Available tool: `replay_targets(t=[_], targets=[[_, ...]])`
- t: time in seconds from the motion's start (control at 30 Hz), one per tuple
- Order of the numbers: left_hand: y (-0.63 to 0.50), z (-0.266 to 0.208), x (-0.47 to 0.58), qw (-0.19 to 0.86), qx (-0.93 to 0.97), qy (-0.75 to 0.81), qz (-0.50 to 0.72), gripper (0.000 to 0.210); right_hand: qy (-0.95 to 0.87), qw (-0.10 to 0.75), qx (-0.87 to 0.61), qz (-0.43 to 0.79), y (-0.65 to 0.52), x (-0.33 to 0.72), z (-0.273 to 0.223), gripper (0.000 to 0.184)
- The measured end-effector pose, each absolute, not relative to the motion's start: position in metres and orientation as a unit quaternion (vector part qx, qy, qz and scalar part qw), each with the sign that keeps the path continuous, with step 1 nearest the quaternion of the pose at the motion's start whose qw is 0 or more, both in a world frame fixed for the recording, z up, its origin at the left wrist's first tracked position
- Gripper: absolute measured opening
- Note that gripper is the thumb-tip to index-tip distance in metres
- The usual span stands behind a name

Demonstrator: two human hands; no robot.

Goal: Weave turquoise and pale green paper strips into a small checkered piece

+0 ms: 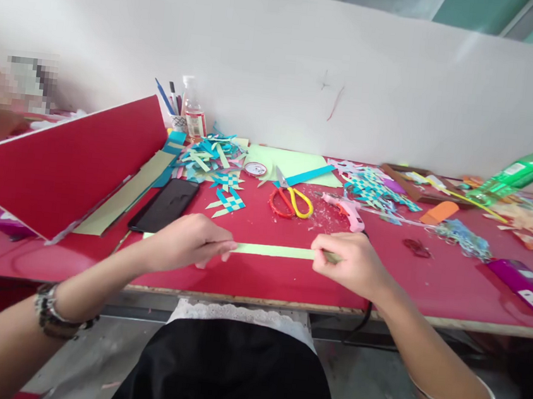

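A narrow pale green paper strip [273,251] is stretched level between my hands, just over the red table's front part. My left hand [195,241] pinches it on the left, and a short end shows beyond that wrist. On the right, my right hand [348,259] has its fingers closed round the other end. Behind the strip lie scissors [290,202] with one red and one yellow handle. A pink glue gun [348,211] rests just beyond my right hand. The black phone [165,205] is close to my left hand.
A red panel [74,166] stands slanted at left beside long paper strips [129,191]. Woven blue-green pieces [228,202] and cut strips [209,155] lie at the back. Farther right are a tray [420,187], a tilted green bottle [517,172] and a purple box [524,287].
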State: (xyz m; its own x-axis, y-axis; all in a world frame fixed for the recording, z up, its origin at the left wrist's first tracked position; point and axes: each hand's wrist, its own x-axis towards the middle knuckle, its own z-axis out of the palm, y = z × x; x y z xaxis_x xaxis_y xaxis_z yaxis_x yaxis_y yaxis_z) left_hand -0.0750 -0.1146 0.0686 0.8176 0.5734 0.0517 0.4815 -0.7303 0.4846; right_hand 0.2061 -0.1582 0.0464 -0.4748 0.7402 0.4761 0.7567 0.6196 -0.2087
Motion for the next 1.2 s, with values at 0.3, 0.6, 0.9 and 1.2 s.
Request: replay_targets(t=[0.3, 0.6, 0.9, 1.2], targets=[[-0.108, 0.078, -0.075, 0.101, 0.952, 0.281, 0.064, 0.037, -0.830, 0.307, -0.454, -0.104, -0.147, 0.188, 0.061, 0.012], [-0.115, 0.072, -0.040, -0.094, 0.957, 0.252, 0.106, 0.020, -0.884, 0.199, -0.423, -0.010, -0.145, 0.140, 0.059, 0.023], [-0.103, 0.064, -0.052, -0.265, 0.938, 0.148, 0.169, 0.020, -0.828, 0.272, -0.453, 0.189, -0.152, 0.155, 0.061, 0.024], [-0.073, 0.068, -0.115, -0.302, 0.905, 0.292, 0.067, 0.027, -0.778, 0.270, -0.552, 0.132, -0.152, 0.218, 0.062, 0.024]])
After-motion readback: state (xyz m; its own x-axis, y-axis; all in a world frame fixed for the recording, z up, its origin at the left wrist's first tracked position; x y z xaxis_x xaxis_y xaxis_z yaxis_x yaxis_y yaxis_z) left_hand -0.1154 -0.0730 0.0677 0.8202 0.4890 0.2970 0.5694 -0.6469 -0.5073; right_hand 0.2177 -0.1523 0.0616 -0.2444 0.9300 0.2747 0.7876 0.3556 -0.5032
